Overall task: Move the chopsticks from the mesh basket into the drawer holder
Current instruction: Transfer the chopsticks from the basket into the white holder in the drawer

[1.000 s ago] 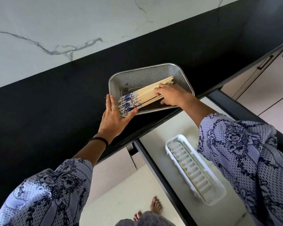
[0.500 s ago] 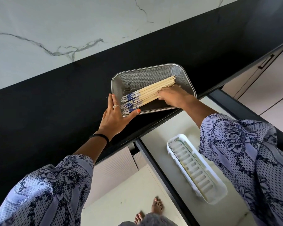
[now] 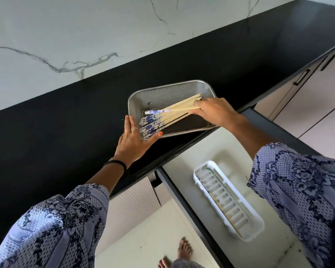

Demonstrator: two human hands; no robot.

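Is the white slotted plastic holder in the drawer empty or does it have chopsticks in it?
Empty: the white slotted plastic holder shows only bare slots.

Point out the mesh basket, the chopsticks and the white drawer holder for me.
mesh basket (image 3: pixel 168 89): head view, far rim.
chopsticks (image 3: pixel 172 118): head view, pale shafts mid-bundle.
white drawer holder (image 3: pixel 225 198): head view, slotted floor.

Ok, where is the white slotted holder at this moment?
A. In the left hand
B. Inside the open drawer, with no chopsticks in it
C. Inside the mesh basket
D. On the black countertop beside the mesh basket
B: the white holder lies on the floor of the open drawer with its slots bare, while the chopsticks are all in the mesh basket on the countertop.
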